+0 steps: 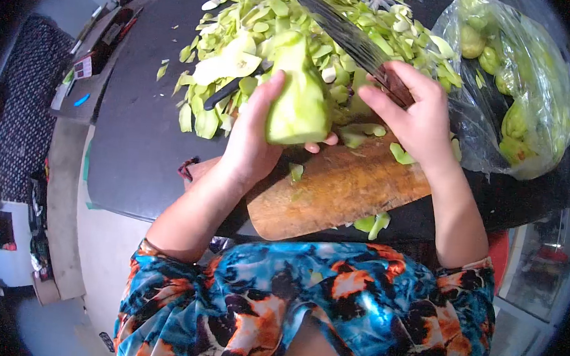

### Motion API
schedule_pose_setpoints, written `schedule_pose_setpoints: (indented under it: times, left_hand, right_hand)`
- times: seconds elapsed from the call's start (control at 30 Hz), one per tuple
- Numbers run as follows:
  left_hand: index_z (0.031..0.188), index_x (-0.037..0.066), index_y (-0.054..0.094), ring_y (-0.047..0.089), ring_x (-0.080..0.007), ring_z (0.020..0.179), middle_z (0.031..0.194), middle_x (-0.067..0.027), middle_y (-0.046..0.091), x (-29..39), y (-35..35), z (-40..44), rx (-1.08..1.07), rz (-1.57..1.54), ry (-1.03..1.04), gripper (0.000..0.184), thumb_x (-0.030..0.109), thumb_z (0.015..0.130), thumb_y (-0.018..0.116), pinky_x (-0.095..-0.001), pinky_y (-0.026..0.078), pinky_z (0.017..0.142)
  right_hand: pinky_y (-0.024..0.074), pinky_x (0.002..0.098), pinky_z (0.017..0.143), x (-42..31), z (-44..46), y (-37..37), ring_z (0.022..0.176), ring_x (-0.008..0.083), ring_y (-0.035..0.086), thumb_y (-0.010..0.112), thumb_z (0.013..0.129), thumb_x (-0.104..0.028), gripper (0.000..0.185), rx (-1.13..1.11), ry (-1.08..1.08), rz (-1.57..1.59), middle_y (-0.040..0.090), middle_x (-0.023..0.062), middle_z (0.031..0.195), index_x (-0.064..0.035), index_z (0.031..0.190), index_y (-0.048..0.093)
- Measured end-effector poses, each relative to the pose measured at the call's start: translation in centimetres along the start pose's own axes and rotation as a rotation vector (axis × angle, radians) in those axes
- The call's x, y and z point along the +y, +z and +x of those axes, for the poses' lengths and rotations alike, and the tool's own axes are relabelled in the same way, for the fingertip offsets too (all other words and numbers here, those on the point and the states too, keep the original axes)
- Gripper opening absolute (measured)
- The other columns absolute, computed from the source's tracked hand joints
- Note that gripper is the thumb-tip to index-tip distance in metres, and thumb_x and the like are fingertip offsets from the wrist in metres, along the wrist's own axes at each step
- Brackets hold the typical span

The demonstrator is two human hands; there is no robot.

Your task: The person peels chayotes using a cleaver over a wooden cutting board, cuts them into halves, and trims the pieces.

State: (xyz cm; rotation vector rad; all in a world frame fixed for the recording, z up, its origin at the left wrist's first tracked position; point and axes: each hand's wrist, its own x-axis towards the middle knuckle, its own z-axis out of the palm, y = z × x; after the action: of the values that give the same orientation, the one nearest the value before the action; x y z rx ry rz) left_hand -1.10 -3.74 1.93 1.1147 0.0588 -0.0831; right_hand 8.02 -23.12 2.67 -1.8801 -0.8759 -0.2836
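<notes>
My left hand is wrapped round a large peeled fruit or vegetable, pale green, with a flat cut lower end; its exact kind I cannot tell. My right hand grips a wide-bladed kitchen knife by its brown handle. The blade points up and to the left, apart from the green piece. Below both hands lies a wooden cutting board with a few green scraps on it. Behind them spreads a large heap of pale green slices and peelings.
A clear plastic bag of whole green fruit or vegetables stands at the right. A dark curved handle sticks out of the heap's left side. Green scraps lie by the board's near edge on the black tabletop.
</notes>
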Motion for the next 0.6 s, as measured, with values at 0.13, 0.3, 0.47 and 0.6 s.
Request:
schedule_pose_setpoints:
  times: [0.13, 0.3, 0.47, 0.6]
  left_hand:
    - [0.123, 0.007, 0.049, 0.065, -0.0252, 0.091, 0.106, -0.0109, 0.063, -0.3, -1.6, 0.3, 0.08, -0.187, 0.028, 0.063, 0.06, 0.092, 0.035, -0.0345, 0.05, 0.066]
    - [0.131, 0.005, 0.048, 0.059, -0.0287, 0.107, 0.123, -0.0176, 0.057, 0.4, -3.1, 0.8, -0.224, -0.713, -0.206, 0.084, 0.074, 0.084, 0.037, -0.043, 0.044, 0.098]
    - [0.132, 0.006, 0.046, 0.057, -0.0275, 0.109, 0.126, -0.0162, 0.055, -0.1, -3.3, 1.0, -0.156, -0.633, -0.141, 0.081, 0.072, 0.085, 0.037, -0.0425, 0.045, 0.096]
    - [0.121, 0.01, 0.051, 0.063, -0.0244, 0.092, 0.107, -0.0097, 0.063, 0.0, -1.5, 0.2, 0.191, -0.305, 0.025, 0.067, 0.066, 0.091, 0.03, -0.0372, 0.051, 0.071]
  right_hand:
    - [0.0432, 0.0322, 0.054, -1.5, -0.5, 0.2, 0.058, 0.0225, 0.058, 0.072, 0.075, -0.051, 0.048, -0.053, -0.228, -0.012, 0.058, 0.0058, 0.066, -0.0043, 0.076, 0.058]
    - [0.0404, 0.0333, 0.057, -3.8, -1.1, 0.2, 0.06, 0.0236, 0.057, 0.071, 0.065, -0.059, 0.051, -0.276, -0.432, -0.29, 0.054, 0.003, 0.064, -0.0105, 0.068, 0.057]
    - [0.041, 0.0342, 0.057, -3.8, -1.0, 0.3, 0.059, 0.0235, 0.057, 0.071, 0.067, -0.058, 0.049, -0.284, -0.412, -0.355, 0.053, 0.0029, 0.061, -0.0118, 0.065, 0.056]
    - [0.0431, 0.0358, 0.054, -2.4, -0.7, 0.3, 0.056, 0.0247, 0.059, 0.07, 0.07, -0.057, 0.048, -0.169, -0.244, -0.387, 0.055, 0.0051, 0.059, -0.0116, 0.063, 0.056]
